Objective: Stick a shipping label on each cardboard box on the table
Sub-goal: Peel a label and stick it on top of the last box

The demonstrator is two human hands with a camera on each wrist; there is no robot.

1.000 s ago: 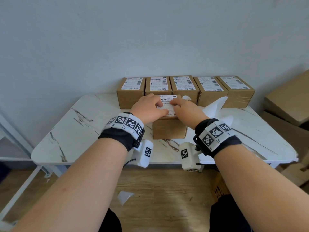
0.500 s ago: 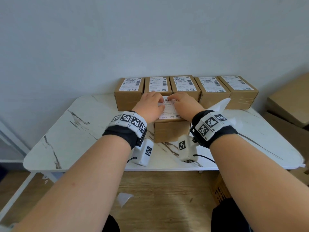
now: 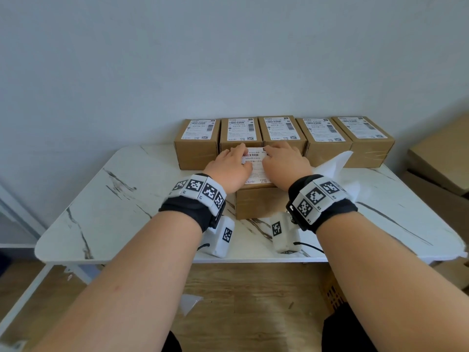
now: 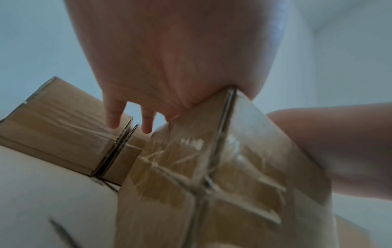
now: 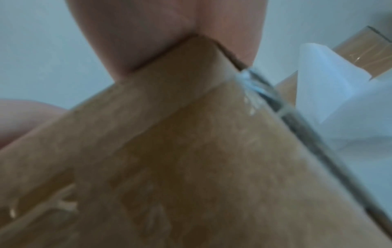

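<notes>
Both hands sliding farther across label (image 3: 254, 165); left hand (image 3: 229, 168), right hand (image 3: 284, 163) flat, pressing it onto box (image 3: 261, 202); left wrist view alone showing taped box side.

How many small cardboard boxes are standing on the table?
6. Five stand in a row by the wall; one is in front, under both hands. None seems hidden.

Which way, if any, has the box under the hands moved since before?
No. The box still stands with its near bottom edge at the same dark vein of the table.
</notes>
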